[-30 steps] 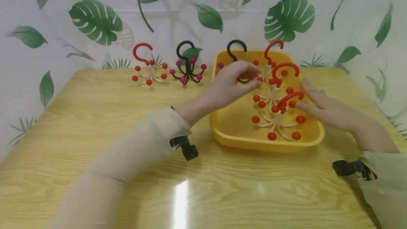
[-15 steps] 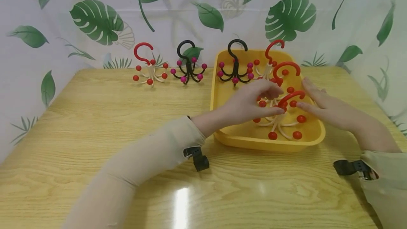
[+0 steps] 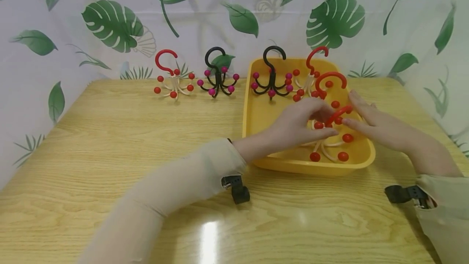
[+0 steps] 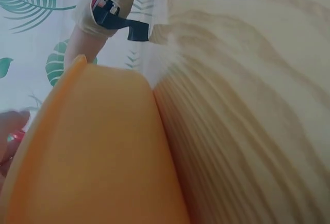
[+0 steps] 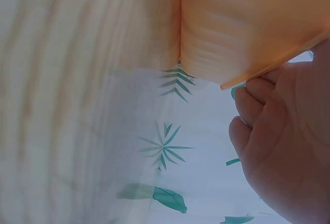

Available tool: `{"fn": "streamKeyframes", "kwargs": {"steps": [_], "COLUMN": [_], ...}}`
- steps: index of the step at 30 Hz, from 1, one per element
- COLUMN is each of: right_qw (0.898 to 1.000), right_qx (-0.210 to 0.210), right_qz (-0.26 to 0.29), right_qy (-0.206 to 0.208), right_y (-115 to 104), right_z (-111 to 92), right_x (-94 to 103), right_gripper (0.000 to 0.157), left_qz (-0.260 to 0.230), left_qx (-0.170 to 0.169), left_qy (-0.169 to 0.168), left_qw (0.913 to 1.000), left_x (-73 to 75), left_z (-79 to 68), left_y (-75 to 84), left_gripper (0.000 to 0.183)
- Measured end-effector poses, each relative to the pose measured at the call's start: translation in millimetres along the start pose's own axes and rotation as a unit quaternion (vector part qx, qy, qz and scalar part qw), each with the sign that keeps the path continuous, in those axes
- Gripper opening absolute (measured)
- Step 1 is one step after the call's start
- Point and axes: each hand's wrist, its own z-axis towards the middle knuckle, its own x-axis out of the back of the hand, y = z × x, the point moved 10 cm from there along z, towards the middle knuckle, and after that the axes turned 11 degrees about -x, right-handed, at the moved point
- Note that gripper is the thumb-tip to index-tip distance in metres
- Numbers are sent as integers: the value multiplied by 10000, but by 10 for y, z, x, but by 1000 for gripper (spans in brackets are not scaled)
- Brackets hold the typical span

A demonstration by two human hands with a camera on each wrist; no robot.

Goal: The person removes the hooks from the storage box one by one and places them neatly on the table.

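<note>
While the head view looks down into the yellow tray [image 3: 311, 166], the left wrist view shows mostly the tray's plain outside wall, with the wood table [image 4: 237, 110] next to it. Seen from the head, the left hand [image 3: 293, 124] reaches over the tray, its thumb and bent fingers near the stem of the front red hanger [image 3: 338, 113]. I cannot tell if they pinch it. That hanger is in the near right part of the tray. The right hand [image 3: 384, 127] lies on the tray's right rim, loose, with its fingers stretched out. Its palm side shows only in the right wrist view. Only the head view shows two more red hangers [image 3: 309, 81] and a black hanger [image 3: 272, 82] with pink balls in the tray, and a red one [image 3: 175, 82] and a black one [image 3: 218, 80] on the table, left of it.
</note>
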Motion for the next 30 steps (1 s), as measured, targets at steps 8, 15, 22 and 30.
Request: {"fn": "streamKeyframes", "kwargs": {"steps": [8,15,22,30], "right_qw": [10000,10000,9999,9999], "right_qx": [-14,25,64,-75], "right_qz": [4,-21,99,109], "right_qy": [-14,16,-24,-68], "right_y": [23,12,-3,32], "right_z": [22,21,5,14], "right_x": [-17,-14,-26,-26], "right_gripper": [77,79,78,75], "left_qz": [-81,-312,-458,-420], "left_qx": [179,434,576,605], "left_qy": [233,280,425,715], "left_qw": [9995,9982,9964,9947], "left_x": [-26,-16,84,395], "left_z": [69,89,99,142], "left_y": [34,30,66,202], "left_gripper": [18,13,14,19]}}
